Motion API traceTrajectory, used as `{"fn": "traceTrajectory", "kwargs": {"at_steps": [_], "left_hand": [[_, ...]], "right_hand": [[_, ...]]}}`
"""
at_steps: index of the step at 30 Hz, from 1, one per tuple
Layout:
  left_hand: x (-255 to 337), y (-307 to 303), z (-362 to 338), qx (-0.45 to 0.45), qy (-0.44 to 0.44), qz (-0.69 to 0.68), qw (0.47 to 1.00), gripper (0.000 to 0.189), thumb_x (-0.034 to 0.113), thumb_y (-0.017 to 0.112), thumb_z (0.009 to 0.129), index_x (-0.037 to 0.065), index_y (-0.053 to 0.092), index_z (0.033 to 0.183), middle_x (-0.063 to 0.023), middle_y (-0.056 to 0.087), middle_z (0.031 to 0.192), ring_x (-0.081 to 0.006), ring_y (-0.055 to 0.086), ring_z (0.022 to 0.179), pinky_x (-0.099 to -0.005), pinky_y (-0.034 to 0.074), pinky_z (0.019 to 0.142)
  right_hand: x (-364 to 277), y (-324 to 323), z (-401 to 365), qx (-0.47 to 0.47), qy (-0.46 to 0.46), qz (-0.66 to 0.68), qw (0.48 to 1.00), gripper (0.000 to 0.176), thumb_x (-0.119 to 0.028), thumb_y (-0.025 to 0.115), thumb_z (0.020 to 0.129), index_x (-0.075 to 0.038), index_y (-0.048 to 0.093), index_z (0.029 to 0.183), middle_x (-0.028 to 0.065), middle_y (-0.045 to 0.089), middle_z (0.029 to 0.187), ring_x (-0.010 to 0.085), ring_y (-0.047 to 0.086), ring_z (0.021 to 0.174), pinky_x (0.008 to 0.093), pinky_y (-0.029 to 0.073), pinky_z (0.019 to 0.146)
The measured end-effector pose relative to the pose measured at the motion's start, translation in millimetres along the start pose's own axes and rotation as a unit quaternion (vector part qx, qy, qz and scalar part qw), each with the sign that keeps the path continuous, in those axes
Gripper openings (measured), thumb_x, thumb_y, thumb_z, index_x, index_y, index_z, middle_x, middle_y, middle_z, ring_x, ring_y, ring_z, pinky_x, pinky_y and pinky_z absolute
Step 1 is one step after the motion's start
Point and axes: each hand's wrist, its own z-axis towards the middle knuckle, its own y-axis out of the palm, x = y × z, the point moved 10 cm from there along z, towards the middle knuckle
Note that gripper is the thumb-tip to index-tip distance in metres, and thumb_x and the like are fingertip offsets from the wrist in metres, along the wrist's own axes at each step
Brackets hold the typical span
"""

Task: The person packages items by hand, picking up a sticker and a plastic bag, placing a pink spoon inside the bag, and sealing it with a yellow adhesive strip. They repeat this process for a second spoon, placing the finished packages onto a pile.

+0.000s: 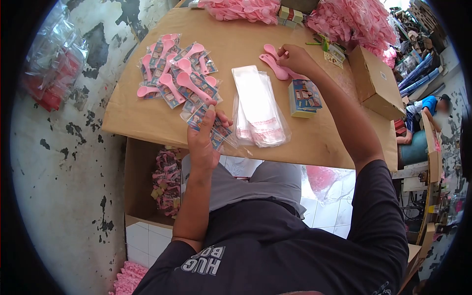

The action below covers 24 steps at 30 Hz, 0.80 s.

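My left hand (202, 142) is closed on a printed card in a clear plastic bag (212, 129) at the table's near edge. Just past its thumb lies a pile of bagged cards with pink spoons (169, 83) on them. To the right, my right hand (296, 60) reaches over a few loose pink spoons (278, 70), its fingers bent and pinching at one; part of that grip is hidden. Between the hands rests a stack of clear bags (256, 101). A stack of printed cards (305, 97) stands below my right forearm.
Large bags of pink spoons (351, 22) sit along the back of the table (142, 120). A cardboard box (376, 81) is at the right edge. Bags hang on the left wall. An open carton (140, 182) stands under the table. Another person (427, 110) is at far right.
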Motion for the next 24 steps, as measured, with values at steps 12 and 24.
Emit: {"fn": "traceTrajectory", "kwargs": {"at_steps": [12,24], "left_hand": [[0,1,-1,0.000,-0.002,0.007,1.000,0.025,0.018,0.060,0.104,0.003,0.059,0.124,-0.0067,0.065,0.088,-0.0137,0.063,0.080,-0.0329,0.056,0.081],[-3,0,0,-0.007,-0.006,0.016,1.000,0.028,0.017,0.060,0.105,0.001,0.057,0.127,-0.0081,0.066,0.090,-0.0146,0.063,0.082,-0.0336,0.055,0.083]], "right_hand": [[-3,-17,-5,0.075,-0.033,0.075,0.994,0.023,-0.013,0.080,0.082,-0.002,0.068,0.098,0.0095,0.071,0.087,0.0190,0.068,0.081,0.0333,0.054,0.073],[-166,-59,-156,-0.067,0.022,0.309,0.948,0.020,-0.013,0.076,0.093,-0.004,0.066,0.109,-0.0054,0.063,0.083,-0.0010,0.047,0.065,0.0193,0.037,0.057]]}}
